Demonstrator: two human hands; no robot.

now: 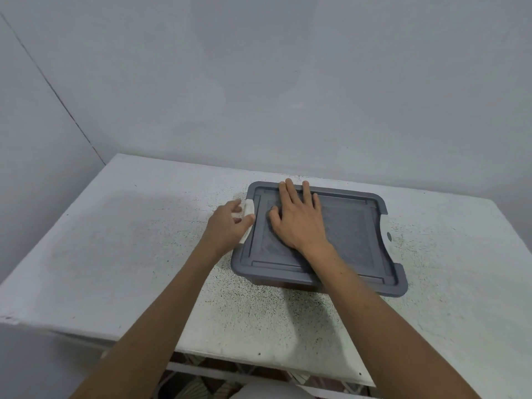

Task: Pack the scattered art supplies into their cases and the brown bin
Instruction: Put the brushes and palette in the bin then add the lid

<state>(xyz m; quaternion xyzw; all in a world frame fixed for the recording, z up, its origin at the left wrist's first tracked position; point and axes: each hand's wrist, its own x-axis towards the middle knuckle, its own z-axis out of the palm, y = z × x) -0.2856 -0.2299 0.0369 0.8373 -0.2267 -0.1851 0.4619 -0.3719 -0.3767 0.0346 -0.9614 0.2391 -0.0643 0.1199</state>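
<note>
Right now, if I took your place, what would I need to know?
Left hand grips the white clip at the left of the grey lid.
Right hand lies flat on that lid, pressing it down.
The lid sits on the bin on the table.
Done: lid on. Left: probably snap this clip shut; the right notch shows no clip.

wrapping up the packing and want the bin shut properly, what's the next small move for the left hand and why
Probably press the white latch over the left edge of the grey lid until it clips. The left hand grips that latch, and the right hand lies flat on the lid, holding it down on the bin. Whether the latch has caught cannot be told.
</note>
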